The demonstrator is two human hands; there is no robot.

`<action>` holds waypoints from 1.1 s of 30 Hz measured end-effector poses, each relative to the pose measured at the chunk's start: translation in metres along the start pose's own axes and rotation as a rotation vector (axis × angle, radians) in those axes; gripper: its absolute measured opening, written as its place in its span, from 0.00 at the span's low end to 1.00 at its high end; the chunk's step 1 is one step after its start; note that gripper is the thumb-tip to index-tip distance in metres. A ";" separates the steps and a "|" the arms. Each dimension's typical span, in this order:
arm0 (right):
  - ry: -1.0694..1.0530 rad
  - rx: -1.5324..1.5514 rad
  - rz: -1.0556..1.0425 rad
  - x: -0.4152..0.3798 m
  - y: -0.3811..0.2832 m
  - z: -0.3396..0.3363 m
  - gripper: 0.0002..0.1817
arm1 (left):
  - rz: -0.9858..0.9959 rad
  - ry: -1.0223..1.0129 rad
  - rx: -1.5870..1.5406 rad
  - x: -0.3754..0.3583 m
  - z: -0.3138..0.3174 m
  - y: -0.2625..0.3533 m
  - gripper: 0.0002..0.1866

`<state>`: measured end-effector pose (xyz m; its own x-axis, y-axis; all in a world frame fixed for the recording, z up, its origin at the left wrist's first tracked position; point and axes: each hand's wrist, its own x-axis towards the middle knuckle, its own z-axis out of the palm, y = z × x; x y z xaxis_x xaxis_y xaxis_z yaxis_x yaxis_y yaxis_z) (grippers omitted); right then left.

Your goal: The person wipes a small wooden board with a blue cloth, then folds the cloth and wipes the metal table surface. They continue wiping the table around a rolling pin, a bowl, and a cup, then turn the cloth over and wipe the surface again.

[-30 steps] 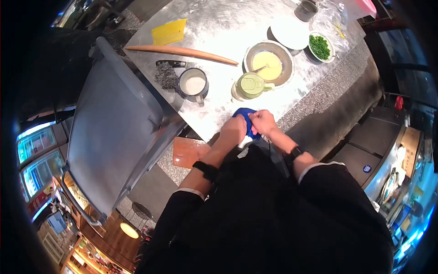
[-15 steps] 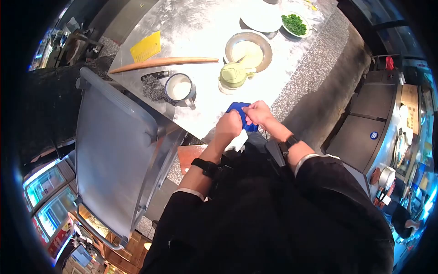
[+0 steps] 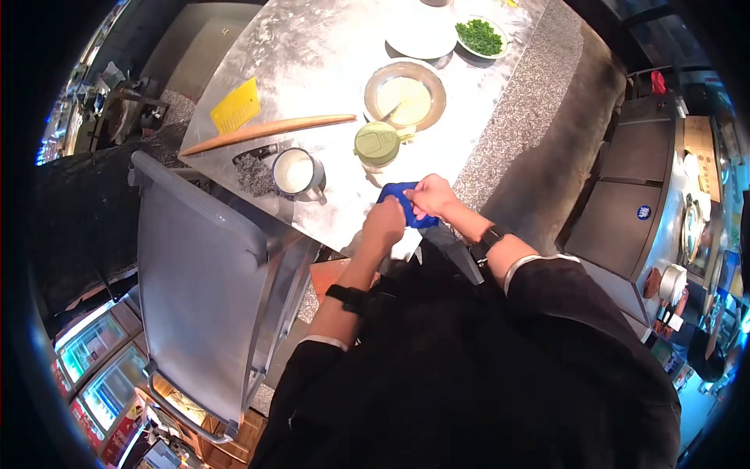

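Observation:
At the near edge of a floury metal table (image 3: pixel 332 219), my left hand (image 3: pixel 383 223) and my right hand (image 3: pixel 435 197) are close together, fingers closed on a soft blue cloth-like piece (image 3: pixel 424 222). Whether it is a cloth or a bag I cannot tell. Just beyond them stands a jug with a pale green lid (image 3: pixel 376 143). Behind it a wide metal bowl (image 3: pixel 372 94) holds a pale yellowish mix with a utensil in it. Left of the jug is a dark-rimmed mug (image 3: pixel 316 185) with white contents.
A tapered wooden rolling pin (image 3: pixel 273 127), a yellow scraper (image 3: pixel 236 105) and a black-handled tool (image 3: pixel 267 151) beside a dark grey tangle (image 3: pixel 255 175) lie at the left. Chopped greens in a bowl (image 3: pixel 505 47) and a white plate (image 3: pixel 422 35) are farther back. A metal cart (image 3: pixel 195 289) stands left.
The view has shifted slightly, so the table's things appear farther left. Both hands stay on the blue piece, with small finger movements; the right hand looks a little more turned over it.

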<state>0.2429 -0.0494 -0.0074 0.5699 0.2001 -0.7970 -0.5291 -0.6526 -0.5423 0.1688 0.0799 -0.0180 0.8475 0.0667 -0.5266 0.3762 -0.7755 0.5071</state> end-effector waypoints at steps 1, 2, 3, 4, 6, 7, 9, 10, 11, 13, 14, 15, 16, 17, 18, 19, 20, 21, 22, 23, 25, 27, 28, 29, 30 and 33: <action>0.004 -0.007 0.005 0.001 -0.003 -0.003 0.17 | 0.003 -0.002 -0.009 0.002 0.002 0.000 0.16; -0.011 -0.043 -0.018 0.004 -0.006 -0.005 0.17 | 0.012 0.011 -0.047 0.002 0.004 -0.001 0.15; -0.029 -0.068 -0.039 0.004 -0.008 -0.003 0.16 | 0.022 0.020 -0.074 0.000 0.005 -0.003 0.14; -0.028 -0.054 -0.038 0.006 -0.010 0.007 0.16 | 0.026 0.014 -0.062 -0.003 0.003 -0.011 0.14; -0.066 -0.006 -0.228 0.016 -0.017 0.036 0.15 | 0.011 0.039 -0.020 -0.014 -0.006 -0.034 0.15; -0.069 -0.034 -0.280 0.023 -0.018 0.053 0.15 | -0.039 0.034 -0.033 -0.018 -0.016 -0.044 0.14; -0.087 0.042 -0.332 0.022 -0.018 0.067 0.14 | -0.082 0.018 0.004 -0.020 -0.028 -0.054 0.12; -0.088 0.075 -0.330 0.016 -0.019 0.067 0.14 | -0.082 0.005 0.034 -0.021 -0.029 -0.054 0.12; -0.066 0.022 -0.342 0.014 -0.021 0.063 0.15 | -0.081 0.027 0.013 -0.019 -0.030 -0.051 0.12; -0.046 0.019 -0.311 0.009 -0.016 0.043 0.17 | -0.054 0.001 0.000 -0.009 -0.026 -0.042 0.14; -0.025 -0.002 -0.280 0.007 -0.012 0.029 0.17 | 0.010 -0.013 -0.019 -0.003 -0.021 -0.032 0.15; -0.022 -0.015 -0.187 0.003 -0.011 0.011 0.18 | 0.033 0.018 -0.017 0.002 -0.014 -0.016 0.15; -0.035 0.007 -0.127 0.012 0.000 0.000 0.18 | 0.061 -0.051 0.028 0.007 -0.012 0.002 0.15; -0.039 -0.016 -0.146 0.000 0.000 -0.020 0.18 | 0.031 -0.056 0.024 0.011 -0.004 0.017 0.15; -0.020 -0.039 -0.041 0.000 0.000 -0.029 0.17 | 0.000 -0.063 0.014 0.014 0.000 0.027 0.15; -0.002 -0.063 -0.064 0.002 0.001 -0.031 0.17 | 0.000 -0.058 -0.008 0.016 0.000 0.030 0.15; 0.006 -0.093 -0.087 0.002 0.001 -0.030 0.16 | 0.002 -0.047 -0.030 0.014 0.001 0.031 0.15; -0.006 -0.120 -0.083 0.002 0.001 -0.025 0.16 | -0.002 -0.035 -0.051 0.009 0.001 0.029 0.15; 0.001 -0.083 -0.080 0.004 -0.003 -0.018 0.16 | -0.020 -0.026 -0.075 0.004 0.000 0.024 0.15; 0.007 -0.046 -0.078 0.004 -0.007 -0.010 0.16 | -0.030 -0.006 -0.108 -0.001 -0.003 0.016 0.15; -0.019 -0.037 -0.122 0.011 -0.014 0.023 0.16 | -0.047 0.026 -0.113 -0.008 -0.003 -0.015 0.14; -0.079 -0.004 -0.260 0.016 -0.018 0.060 0.16 | -0.119 0.045 -0.116 -0.025 -0.012 -0.049 0.15; -0.129 -0.008 -0.360 0.015 -0.021 0.078 0.15 | -0.236 0.011 -0.183 -0.036 -0.024 -0.057 0.15; -0.147 -0.038 -0.317 0.011 -0.027 0.096 0.15 | -0.272 0.055 -0.136 -0.049 -0.034 -0.061 0.16; -0.161 -0.068 -0.271 0.007 -0.031 0.110 0.15 | -0.287 0.046 -0.117 -0.062 -0.043 -0.064 0.17; -0.156 -0.039 -0.256 -0.002 -0.035 0.104 0.17 | -0.263 0.066 -0.153 -0.054 -0.033 -0.079 0.16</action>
<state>0.1951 0.0488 -0.0146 0.5770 0.4698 -0.6681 -0.3539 -0.5934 -0.7229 0.1052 0.1581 -0.0075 0.7344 0.2965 -0.6106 0.6332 -0.6233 0.4589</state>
